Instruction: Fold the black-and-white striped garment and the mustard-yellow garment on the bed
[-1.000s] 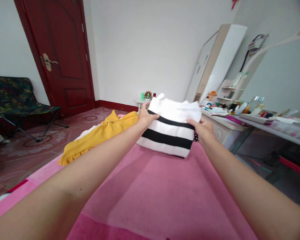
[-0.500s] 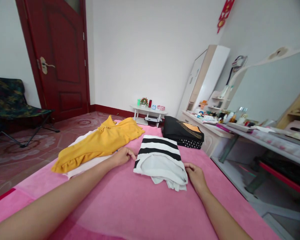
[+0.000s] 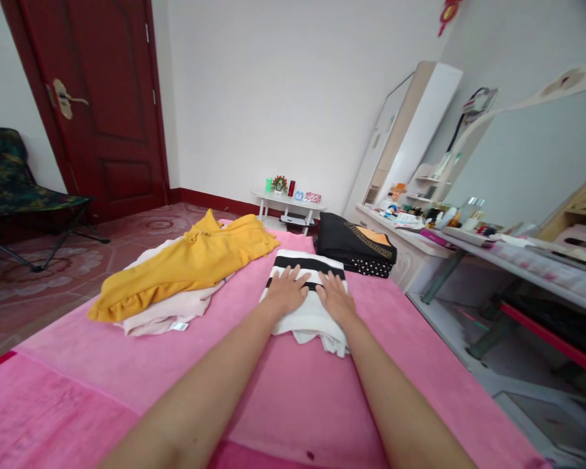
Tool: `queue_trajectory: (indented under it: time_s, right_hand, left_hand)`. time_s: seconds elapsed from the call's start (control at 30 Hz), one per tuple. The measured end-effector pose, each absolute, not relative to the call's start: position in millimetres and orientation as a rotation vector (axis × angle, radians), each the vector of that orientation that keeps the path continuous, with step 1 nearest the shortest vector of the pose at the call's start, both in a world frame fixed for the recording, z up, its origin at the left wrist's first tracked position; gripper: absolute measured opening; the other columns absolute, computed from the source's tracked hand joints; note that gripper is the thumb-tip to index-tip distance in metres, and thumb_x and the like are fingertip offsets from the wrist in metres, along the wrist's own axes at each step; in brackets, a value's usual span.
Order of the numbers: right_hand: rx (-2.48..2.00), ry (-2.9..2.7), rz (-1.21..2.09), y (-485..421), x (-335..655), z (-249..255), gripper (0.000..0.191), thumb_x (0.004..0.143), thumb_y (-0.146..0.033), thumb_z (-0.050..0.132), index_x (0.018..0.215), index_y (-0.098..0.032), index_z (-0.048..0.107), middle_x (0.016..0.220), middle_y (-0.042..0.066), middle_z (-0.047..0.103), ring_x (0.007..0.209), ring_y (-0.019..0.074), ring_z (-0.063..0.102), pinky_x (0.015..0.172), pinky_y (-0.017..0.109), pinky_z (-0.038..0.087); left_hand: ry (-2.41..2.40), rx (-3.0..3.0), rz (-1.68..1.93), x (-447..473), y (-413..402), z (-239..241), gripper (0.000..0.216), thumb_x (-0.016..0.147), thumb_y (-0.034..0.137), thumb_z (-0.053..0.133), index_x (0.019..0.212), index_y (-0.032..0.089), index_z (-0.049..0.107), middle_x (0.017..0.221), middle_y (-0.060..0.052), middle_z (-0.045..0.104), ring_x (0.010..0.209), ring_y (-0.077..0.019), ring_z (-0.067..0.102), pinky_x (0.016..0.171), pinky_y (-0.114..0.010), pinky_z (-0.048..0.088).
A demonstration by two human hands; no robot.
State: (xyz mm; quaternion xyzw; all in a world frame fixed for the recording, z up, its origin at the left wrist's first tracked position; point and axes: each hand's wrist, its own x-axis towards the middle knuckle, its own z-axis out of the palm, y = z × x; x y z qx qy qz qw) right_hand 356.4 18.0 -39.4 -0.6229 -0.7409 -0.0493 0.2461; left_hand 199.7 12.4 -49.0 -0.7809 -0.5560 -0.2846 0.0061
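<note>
A folded black-and-white striped shirt (image 3: 305,320) lies on the pink bedspread (image 3: 303,397), its loose white edge toward me. My left hand (image 3: 288,290) rests flat on the left part of the shirt with fingers spread. On the right part my right hand (image 3: 335,297) lies the same way, palm down and fingers apart. The hands are close together and cover much of the stripes. Left of them, a yellow garment (image 3: 185,264) lies across a pale pink garment (image 3: 161,319) with a white tag. Behind the shirt to the right sits a stack of folded black clothes (image 3: 354,238).
A dressing table (image 3: 434,240) crowded with bottles stands along the right, below a mirror (image 3: 547,156). A small white table (image 3: 288,200) with little items is against the far wall. On the left are a folding chair (image 3: 29,192) and a red door (image 3: 97,98).
Both hands have moved from the shirt's two sides onto its top and opened out flat. The view has tipped slightly downward.
</note>
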Motion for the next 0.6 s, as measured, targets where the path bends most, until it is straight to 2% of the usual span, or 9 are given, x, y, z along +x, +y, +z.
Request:
queue_trajectory:
  time_s: [0.1, 0.2, 0.27, 0.4, 0.5, 0.6]
  right_hand:
    - [-1.911, -2.113, -0.021, 10.8, 356.5, -78.6, 0.052, 0.095, -0.043, 0.028, 0.144, -0.029, 0.032, 0.152, 0.006, 0.028, 0.139, 0.0271, 0.024, 0.106, 0.053, 0.026]
    - [-1.884, -2.097, -0.028, 9.0, 360.1, -84.1, 0.052, 0.094, -0.046, 0.028, 0.144, -0.031, 0.033, 0.152, 0.004, 0.028, 0.139, 0.027, 0.024, 0.106, 0.051, 0.027]
    - [-1.844, -2.028, -0.064, 8.5, 363.2, -80.4, 0.05, 0.093, -0.046, 0.032, 0.139, -0.028, 0.041, 0.149, 0.006, 0.035, 0.137, 0.027, 0.028, 0.106, 0.047, 0.03]
    - [-1.798, -1.797, -0.099, 9.4, 373.3, -80.2, 0.047, 0.09, -0.042, 0.039, 0.126, -0.015, 0.055, 0.133, 0.014, 0.052, 0.125, 0.026, 0.044, 0.103, 0.035, 0.034]
    - [-1.863, -1.634, -0.029, 11.9, 382.5, -83.5, 0.049, 0.087, -0.041, 0.043, 0.124, -0.01, 0.054, 0.124, 0.017, 0.057, 0.117, 0.0273, 0.051, 0.097, 0.034, 0.039]
    - [-1.922, -1.575, 0.084, 13.3, 388.1, -83.0, 0.052, 0.086, -0.044, 0.044, 0.125, -0.012, 0.052, 0.12, 0.016, 0.06, 0.111, 0.0278, 0.056, 0.089, 0.036, 0.044]
  left_hand:
    - [-1.853, -2.423, -0.646, 202.1, 6.5, -84.1, 0.049, 0.092, 0.039, 0.036, 0.14, 0.031, 0.039, 0.151, -0.005, 0.031, 0.138, -0.033, 0.026, 0.108, -0.058, 0.021]
    - [-1.869, -2.431, -0.611, 200.0, 4.7, -87.2, 0.049, 0.093, 0.043, 0.033, 0.141, 0.033, 0.037, 0.153, -0.003, 0.028, 0.138, -0.0313, 0.025, 0.108, -0.056, 0.022]
    - [-1.882, -2.403, -0.663, 199.4, 3.4, -82.6, 0.048, 0.093, 0.043, 0.034, 0.14, 0.034, 0.038, 0.152, -0.002, 0.03, 0.138, -0.031, 0.027, 0.108, -0.055, 0.023]
    - [-1.866, -2.396, -0.832, 199.0, -1.5, -77.6, 0.045, 0.091, 0.04, 0.04, 0.136, 0.033, 0.044, 0.148, -0.002, 0.036, 0.136, -0.0306, 0.03, 0.108, -0.052, 0.024]
    - [-1.866, -2.391, -0.991, 195.9, -4.1, -75.6, 0.041, 0.091, 0.04, 0.043, 0.13, 0.03, 0.052, 0.144, -0.004, 0.043, 0.132, -0.0272, 0.036, 0.109, -0.044, 0.026]
    - [-2.064, -2.22, -1.089, 189.5, -2.5, -73.9, 0.039, 0.092, 0.041, 0.043, 0.123, 0.025, 0.058, 0.135, -0.007, 0.051, 0.124, -0.0242, 0.045, 0.104, -0.035, 0.033]
